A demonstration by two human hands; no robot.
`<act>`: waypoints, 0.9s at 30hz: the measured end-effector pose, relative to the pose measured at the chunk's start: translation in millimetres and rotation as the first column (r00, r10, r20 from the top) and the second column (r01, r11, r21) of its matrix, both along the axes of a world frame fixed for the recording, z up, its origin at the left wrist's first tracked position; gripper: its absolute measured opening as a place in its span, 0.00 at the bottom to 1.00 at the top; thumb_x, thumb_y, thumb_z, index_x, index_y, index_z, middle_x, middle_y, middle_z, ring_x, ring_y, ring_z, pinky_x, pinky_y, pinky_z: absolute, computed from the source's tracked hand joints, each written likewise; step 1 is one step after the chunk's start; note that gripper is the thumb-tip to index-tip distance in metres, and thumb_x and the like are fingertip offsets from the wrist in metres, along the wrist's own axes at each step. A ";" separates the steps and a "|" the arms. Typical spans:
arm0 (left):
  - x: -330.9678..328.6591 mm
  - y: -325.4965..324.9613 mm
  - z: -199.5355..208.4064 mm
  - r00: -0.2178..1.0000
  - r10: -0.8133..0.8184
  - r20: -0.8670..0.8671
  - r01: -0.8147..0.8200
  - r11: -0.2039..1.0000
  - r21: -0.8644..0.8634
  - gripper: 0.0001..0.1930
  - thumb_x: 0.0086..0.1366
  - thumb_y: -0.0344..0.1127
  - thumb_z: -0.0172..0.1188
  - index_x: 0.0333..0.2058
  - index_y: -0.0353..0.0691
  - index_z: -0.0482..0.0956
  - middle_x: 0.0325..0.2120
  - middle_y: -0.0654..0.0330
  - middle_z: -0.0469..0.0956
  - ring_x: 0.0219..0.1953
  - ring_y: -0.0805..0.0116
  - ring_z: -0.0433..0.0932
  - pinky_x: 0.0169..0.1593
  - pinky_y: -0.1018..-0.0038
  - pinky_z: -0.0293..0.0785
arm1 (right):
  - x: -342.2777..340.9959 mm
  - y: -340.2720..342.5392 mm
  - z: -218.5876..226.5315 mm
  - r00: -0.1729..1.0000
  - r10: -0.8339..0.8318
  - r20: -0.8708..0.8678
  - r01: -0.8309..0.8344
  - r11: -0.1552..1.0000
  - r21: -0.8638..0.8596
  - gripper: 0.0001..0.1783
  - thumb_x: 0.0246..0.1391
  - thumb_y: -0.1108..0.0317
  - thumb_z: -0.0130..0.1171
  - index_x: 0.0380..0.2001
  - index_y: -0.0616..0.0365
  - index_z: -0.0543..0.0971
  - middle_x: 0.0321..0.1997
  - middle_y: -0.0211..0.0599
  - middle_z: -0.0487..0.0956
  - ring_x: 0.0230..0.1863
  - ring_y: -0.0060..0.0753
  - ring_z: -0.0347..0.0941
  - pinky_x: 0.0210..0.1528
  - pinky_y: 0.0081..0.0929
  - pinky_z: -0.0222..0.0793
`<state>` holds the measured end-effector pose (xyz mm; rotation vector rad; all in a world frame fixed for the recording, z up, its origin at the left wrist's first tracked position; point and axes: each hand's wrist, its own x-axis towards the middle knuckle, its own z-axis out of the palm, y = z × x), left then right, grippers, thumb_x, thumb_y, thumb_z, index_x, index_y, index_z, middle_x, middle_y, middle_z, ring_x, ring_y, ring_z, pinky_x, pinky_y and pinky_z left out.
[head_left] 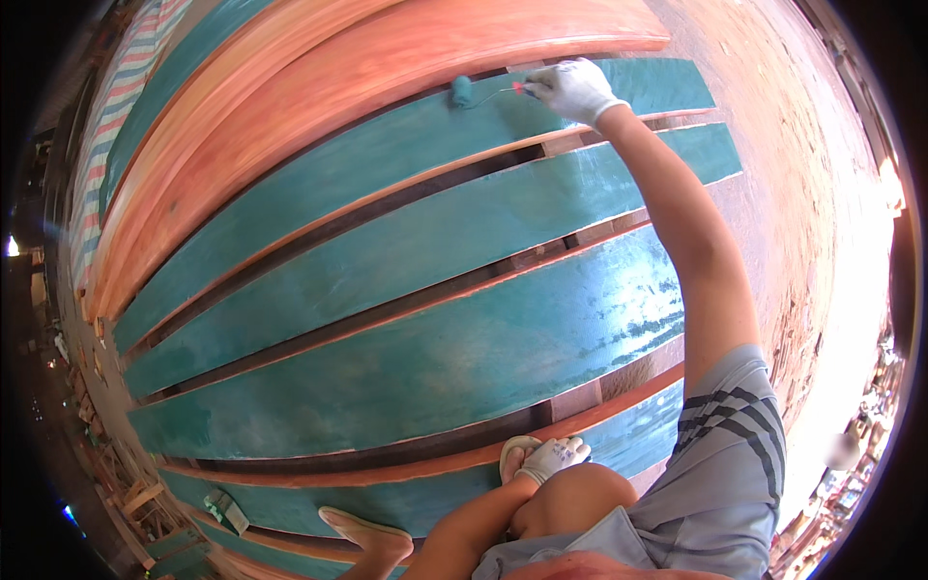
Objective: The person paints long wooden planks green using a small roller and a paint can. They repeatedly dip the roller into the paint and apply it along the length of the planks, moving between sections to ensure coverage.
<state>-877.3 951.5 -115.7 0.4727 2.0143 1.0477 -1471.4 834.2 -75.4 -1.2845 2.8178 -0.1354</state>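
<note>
My right hand, in a white glove, is closed around the handle of a small paint roller. The roller's green sleeve rests on the farthest of the green-painted planks, with its thin wire frame running back to the hand. On the near side, my left hand, also gloved in white, hangs loosely beside my bent knee and sandaled foot; its fingers are slightly apart and nothing shows in them. Wet shine lies on the middle green plank between the two hands.
Bare reddish-orange planks lie beyond the green ones. Dark gaps separate the planks. A small green-smeared container sits on the near plank at lower left, near my other sandal. Striped sheeting lies at far left; dusty ground is at right.
</note>
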 end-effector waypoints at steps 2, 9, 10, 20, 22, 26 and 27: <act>-2.3 -3.0 1.1 1.000 -0.011 -0.001 0.011 1.000 0.018 0.13 0.73 0.42 0.51 0.50 0.43 0.76 0.50 0.50 0.80 0.53 0.55 0.85 0.53 0.56 0.81 | -14.4 15.2 -7.5 0.998 0.030 -0.055 -0.032 0.999 -0.028 0.20 0.71 0.47 0.54 0.51 0.42 0.90 0.44 0.44 0.89 0.47 0.53 0.84 0.55 0.46 0.77; 1.8 0.9 1.4 0.998 0.057 -0.031 -0.057 0.998 0.021 0.13 0.75 0.44 0.51 0.50 0.45 0.76 0.49 0.52 0.80 0.53 0.55 0.85 0.52 0.57 0.81 | -32.9 144.0 13.9 0.928 -0.373 -0.012 0.373 0.927 0.043 0.24 0.72 0.39 0.52 0.49 0.41 0.89 0.44 0.41 0.89 0.48 0.53 0.85 0.52 0.44 0.80; 2.3 1.0 -0.3 0.997 0.076 -0.033 -0.075 0.997 0.024 0.13 0.75 0.45 0.51 0.49 0.45 0.76 0.49 0.52 0.80 0.53 0.55 0.85 0.51 0.57 0.81 | -22.3 151.4 21.3 0.904 -0.425 0.039 0.422 0.904 0.064 0.27 0.71 0.37 0.52 0.50 0.43 0.90 0.44 0.43 0.89 0.48 0.54 0.86 0.51 0.45 0.79; 15.3 -2.1 -1.4 0.910 0.382 -0.160 -0.348 0.915 0.205 0.14 0.71 0.46 0.62 0.42 0.41 0.80 0.39 0.51 0.83 0.43 0.48 0.85 0.47 0.52 0.80 | 256.2 145.3 9.4 0.506 -0.182 0.843 0.778 0.519 -0.355 0.16 0.74 0.54 0.61 0.45 0.57 0.81 0.29 0.24 0.75 0.28 0.18 0.72 0.31 0.23 0.72; 22.2 -5.6 -4.7 0.854 0.487 -0.182 -0.421 0.853 0.308 0.12 0.70 0.43 0.64 0.43 0.41 0.80 0.40 0.51 0.83 0.43 0.47 0.85 0.48 0.51 0.80 | 300.1 126.5 22.1 0.346 -0.022 0.938 0.830 0.473 -0.295 0.14 0.74 0.55 0.61 0.46 0.56 0.79 0.29 0.21 0.73 0.28 0.13 0.70 0.27 0.20 0.71; 29.4 -60.8 22.5 0.752 0.587 -0.300 -0.454 0.791 0.410 0.12 0.67 0.40 0.66 0.46 0.42 0.83 0.42 0.54 0.84 0.45 0.49 0.85 0.50 0.54 0.79 | 342.3 112.6 9.7 0.148 0.122 0.981 0.864 0.467 -0.188 0.16 0.75 0.56 0.60 0.52 0.57 0.79 0.31 0.23 0.75 0.27 0.15 0.71 0.29 0.18 0.73; 35.3 -83.4 28.3 0.667 0.626 -0.403 -0.476 0.775 0.417 0.13 0.67 0.40 0.66 0.46 0.42 0.84 0.42 0.55 0.85 0.45 0.51 0.85 0.51 0.55 0.79 | 341.2 113.5 6.0 0.131 0.122 0.984 0.867 0.467 -0.173 0.17 0.75 0.55 0.59 0.52 0.57 0.79 0.31 0.24 0.75 0.27 0.15 0.72 0.29 0.18 0.73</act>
